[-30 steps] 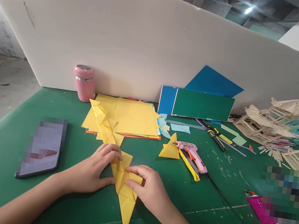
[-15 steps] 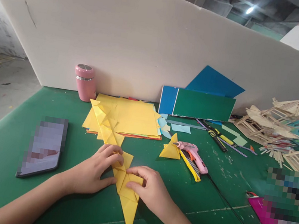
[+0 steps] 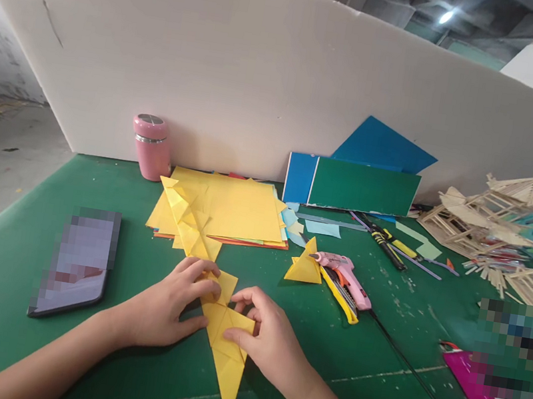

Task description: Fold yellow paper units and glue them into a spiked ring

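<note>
A long folded yellow paper piece (image 3: pixel 229 365) lies slantwise on the green table, its pointed end toward me and its pleated upper part reaching over the paper stack. My left hand (image 3: pixel 182 304) holds it from the left, fingers bent over its middle and thumb at its left edge. From the right, my right hand (image 3: pixel 272 335) grips a flap, thumb on top at the right edge and fingers curled; their tips are partly hidden. A small yellow folded paper shape (image 3: pixel 305 268) stands beyond my right hand.
A pink hot glue gun (image 3: pixel 343 276) and yellow utility knife (image 3: pixel 344 303) lie to the right. Farther off are a yellow paper stack (image 3: pixel 249 210), a pink flask (image 3: pixel 152 149) and stick models (image 3: pixel 475 222). A phone (image 3: pixel 79 264) lies left; a white wall (image 3: pixel 216 70) stands behind.
My right index finger has drawn back off the paper's middle and curled up slightly, while the thumb stays at the right edge. The pointed end has shifted slightly left and toward me.
</note>
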{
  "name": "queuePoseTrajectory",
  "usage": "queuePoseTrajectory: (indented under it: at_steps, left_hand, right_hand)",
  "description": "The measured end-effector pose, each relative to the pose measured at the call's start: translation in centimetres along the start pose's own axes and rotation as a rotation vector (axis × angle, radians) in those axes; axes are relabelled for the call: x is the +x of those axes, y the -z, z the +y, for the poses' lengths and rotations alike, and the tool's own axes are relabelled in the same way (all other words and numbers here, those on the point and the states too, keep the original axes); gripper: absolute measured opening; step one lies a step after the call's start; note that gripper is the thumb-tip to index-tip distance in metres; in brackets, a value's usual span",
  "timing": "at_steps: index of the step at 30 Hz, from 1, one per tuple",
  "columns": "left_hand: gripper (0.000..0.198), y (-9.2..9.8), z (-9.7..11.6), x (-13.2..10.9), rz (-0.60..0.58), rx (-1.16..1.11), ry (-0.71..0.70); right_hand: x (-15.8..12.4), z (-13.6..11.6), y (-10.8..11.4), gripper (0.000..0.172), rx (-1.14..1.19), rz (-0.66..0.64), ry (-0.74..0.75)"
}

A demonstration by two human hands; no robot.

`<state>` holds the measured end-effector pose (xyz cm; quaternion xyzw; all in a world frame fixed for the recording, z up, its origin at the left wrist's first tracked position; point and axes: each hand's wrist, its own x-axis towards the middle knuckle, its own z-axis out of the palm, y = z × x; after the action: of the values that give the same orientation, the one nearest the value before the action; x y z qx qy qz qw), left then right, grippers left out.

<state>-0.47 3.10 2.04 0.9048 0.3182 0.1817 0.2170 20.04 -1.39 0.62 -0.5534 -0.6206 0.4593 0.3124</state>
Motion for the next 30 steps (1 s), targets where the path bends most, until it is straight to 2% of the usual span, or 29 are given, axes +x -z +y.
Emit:
queuePoseTrajectory:
  at_steps: [15, 25, 30]
  left_hand:
    - [0.022, 0.0, 0.1, 0.0, -0.004, 0.013, -0.006]
    - [0.023, 0.2, 0.1, 0.1, -0.045, -0.016, -0.005]
    - [0.012, 0.2, 0.3, 0.2, -0.045, -0.026, 0.008]
  right_hand:
    - [0.1, 0.1, -0.1, 0.035, 0.067, -0.060, 0.021]
    - [0.2, 0.2, -0.1, 0.037, -0.071, -0.029, 0.092]
    - [0.4, 0.1, 0.7, 0.023, -0.163, -0.004, 0.191]
